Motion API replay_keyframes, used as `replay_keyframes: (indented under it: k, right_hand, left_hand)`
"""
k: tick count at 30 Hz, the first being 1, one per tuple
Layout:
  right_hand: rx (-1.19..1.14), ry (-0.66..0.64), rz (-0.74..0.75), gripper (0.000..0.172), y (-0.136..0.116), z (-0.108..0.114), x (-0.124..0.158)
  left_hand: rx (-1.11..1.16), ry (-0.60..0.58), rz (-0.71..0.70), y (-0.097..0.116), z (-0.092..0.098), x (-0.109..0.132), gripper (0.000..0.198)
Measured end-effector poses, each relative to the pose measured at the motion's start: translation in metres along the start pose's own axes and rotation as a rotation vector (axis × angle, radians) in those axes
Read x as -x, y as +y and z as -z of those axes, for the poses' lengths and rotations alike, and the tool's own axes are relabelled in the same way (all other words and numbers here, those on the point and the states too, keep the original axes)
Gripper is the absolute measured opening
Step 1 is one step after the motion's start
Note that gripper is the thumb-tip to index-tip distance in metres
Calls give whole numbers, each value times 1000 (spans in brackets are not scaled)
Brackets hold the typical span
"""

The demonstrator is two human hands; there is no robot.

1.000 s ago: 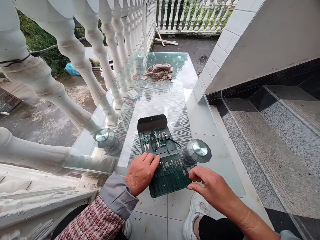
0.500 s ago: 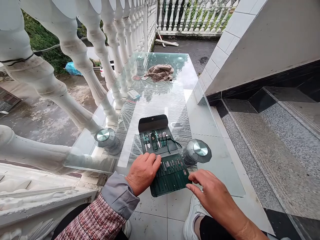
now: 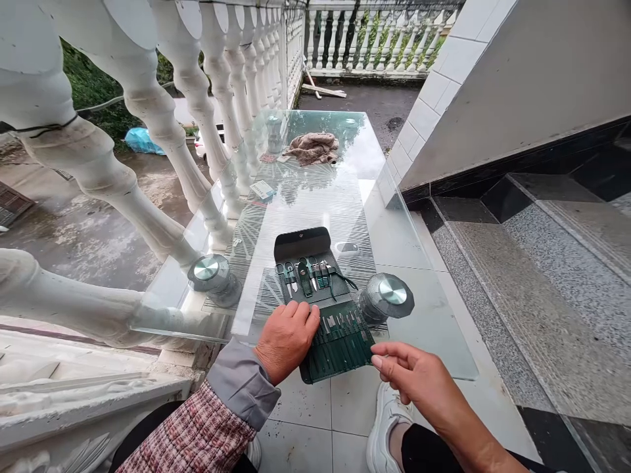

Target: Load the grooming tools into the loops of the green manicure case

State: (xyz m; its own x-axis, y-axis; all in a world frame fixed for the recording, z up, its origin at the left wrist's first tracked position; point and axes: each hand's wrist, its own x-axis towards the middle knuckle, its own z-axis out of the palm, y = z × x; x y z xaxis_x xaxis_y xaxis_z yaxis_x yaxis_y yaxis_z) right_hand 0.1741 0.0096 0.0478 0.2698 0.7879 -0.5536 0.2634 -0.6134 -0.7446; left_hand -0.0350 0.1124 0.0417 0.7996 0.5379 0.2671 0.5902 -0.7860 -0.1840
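An unfolded dark green manicure kit case (image 3: 338, 355) lies at the near edge of the glass table, its lower flap reaching over the edge. Scissors, nippers (image 3: 340, 281) and nail clippers (image 3: 323, 272) sit under straps in its upper half. Several slim metal tools (image 3: 340, 320) stand in the slots of the lower half. My left hand (image 3: 287, 338) is closed over the case's left edge, thumb near the fold. Beside the lower right corner, my right hand (image 3: 414, 371) has thumb and forefinger pinched together; whatever is between them, if anything, I cannot make out.
The glass table (image 3: 434, 328) rests on faceted supports with round metal caps (image 3: 393, 289). Farther back are a crumpled brown cloth (image 3: 313, 148) and a small box (image 3: 261, 190). White balusters (image 3: 167, 125) line the left; stone steps (image 3: 513, 263) rise on the right.
My right thumb and forefinger have come closer together beside the case's corner. My left hand stays on the case, whose lower flap has shifted slightly. The camera view has moved a little.
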Motion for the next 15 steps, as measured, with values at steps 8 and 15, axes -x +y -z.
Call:
replay_keyframes:
  k: [8,15]
  right_hand:
    - [384,171,227,27,-2,2,4]
    - [563,181,339,18,2,3,3]
  left_hand:
    - [16,16,7,0,-1,0,22]
    - [82,121,-40,2,6,1,20]
